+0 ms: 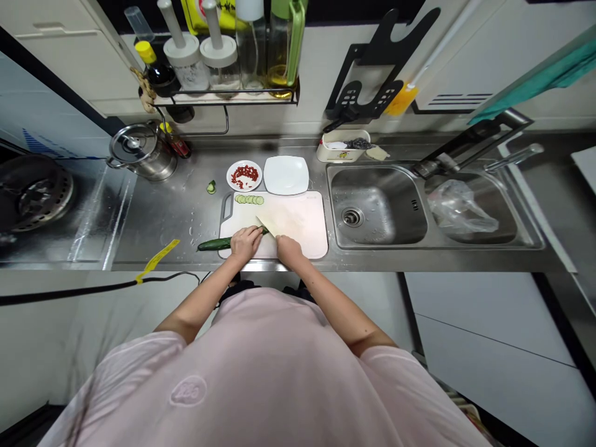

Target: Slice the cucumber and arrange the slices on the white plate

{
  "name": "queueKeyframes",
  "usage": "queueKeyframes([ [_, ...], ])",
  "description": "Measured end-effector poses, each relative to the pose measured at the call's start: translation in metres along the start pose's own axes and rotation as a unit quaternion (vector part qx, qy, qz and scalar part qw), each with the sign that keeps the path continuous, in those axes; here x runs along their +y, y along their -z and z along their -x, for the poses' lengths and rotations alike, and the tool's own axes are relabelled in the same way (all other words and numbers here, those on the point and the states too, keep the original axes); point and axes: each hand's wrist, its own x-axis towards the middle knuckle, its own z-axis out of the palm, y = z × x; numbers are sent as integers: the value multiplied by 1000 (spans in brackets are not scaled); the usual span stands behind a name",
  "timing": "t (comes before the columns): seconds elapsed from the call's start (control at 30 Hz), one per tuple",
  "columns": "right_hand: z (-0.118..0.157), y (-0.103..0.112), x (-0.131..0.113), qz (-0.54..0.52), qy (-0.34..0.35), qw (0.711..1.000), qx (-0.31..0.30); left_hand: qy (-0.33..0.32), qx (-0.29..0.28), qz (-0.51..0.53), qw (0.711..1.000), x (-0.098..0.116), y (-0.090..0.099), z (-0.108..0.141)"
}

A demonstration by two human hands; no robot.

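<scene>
My left hand [246,243] is closed over a long dark green cucumber [215,244] lying across the lower left of the white cutting board [305,214]. The cucumber's uncut end sticks out past the board's left edge. My right hand [288,249] grips a knife, its handle hidden in my fingers. The pale blade [268,224] slants up and left, against the cucumber's cut end beside my left fingers. A row of overlapping cucumber slices [249,199] lies along the board's top left. Behind the board sit a plate of chopped red pieces [245,167] and a white square plate [286,174].
A cucumber scrap [211,187] lies on the steel counter. Left stand a lidded pot [139,152] and a stove burner [37,191]. To the right is a double sink [382,208] with a plastic bag [460,208]. A rack [261,95] of bottles hangs above.
</scene>
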Motion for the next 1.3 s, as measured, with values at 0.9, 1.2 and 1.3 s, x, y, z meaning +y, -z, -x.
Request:
queueKeyframes([
  [0.9, 4, -9, -2, 7, 4, 1000, 23, 8, 4, -1, 1000, 0, -2, -1],
  [1.2, -20, 5, -19, -2, 11, 1000, 23, 8, 3, -10, 1000, -1, -2, -1],
  [1.3, -20, 4, -19, 2, 13, 1000, 26, 16, -2, -9, 1000, -1, -1, 0],
])
